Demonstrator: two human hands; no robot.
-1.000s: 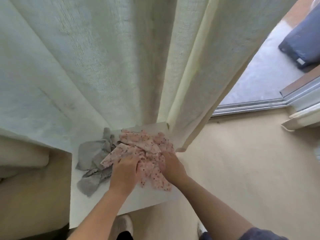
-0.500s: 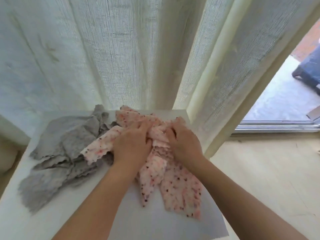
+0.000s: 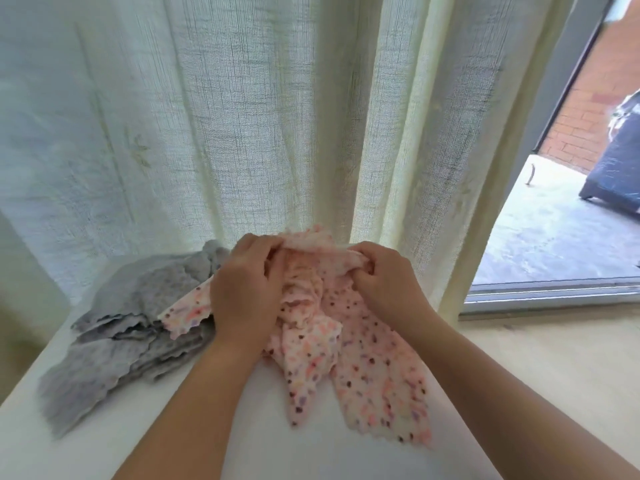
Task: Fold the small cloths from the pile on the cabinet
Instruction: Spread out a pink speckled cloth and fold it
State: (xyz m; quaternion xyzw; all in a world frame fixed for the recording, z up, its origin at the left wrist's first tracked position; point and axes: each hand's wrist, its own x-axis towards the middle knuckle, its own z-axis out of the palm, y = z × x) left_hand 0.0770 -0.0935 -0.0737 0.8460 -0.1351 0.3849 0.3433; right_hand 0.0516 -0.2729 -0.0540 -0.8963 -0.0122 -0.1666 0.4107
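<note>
Cabinet (image 3: pixel 277 445): pink cloth (image 3: pixel 374 375) in left hand (image 3: pixel 246 292), right hand (image 3: pixel 388 285)

Pale cream sheer curtain (image 3: pixel 277 116) fills the back, hangs in vertical folds, daylight coming through the weave. White cabinet top (image 3: pixel 311 455) sits right against it. To the right, an open doorway: dark grey frame (image 3: pixel 568 81), metal sliding track (image 3: pixel 554 292) at the threshold. Beige floor (image 3: pixel 554 358) inside. Outside, a grey concrete slab (image 3: pixel 554 237), a red brick wall (image 3: pixel 595 109) and a dark blue object (image 3: pixel 620 174), blurred, can't identify.
</note>
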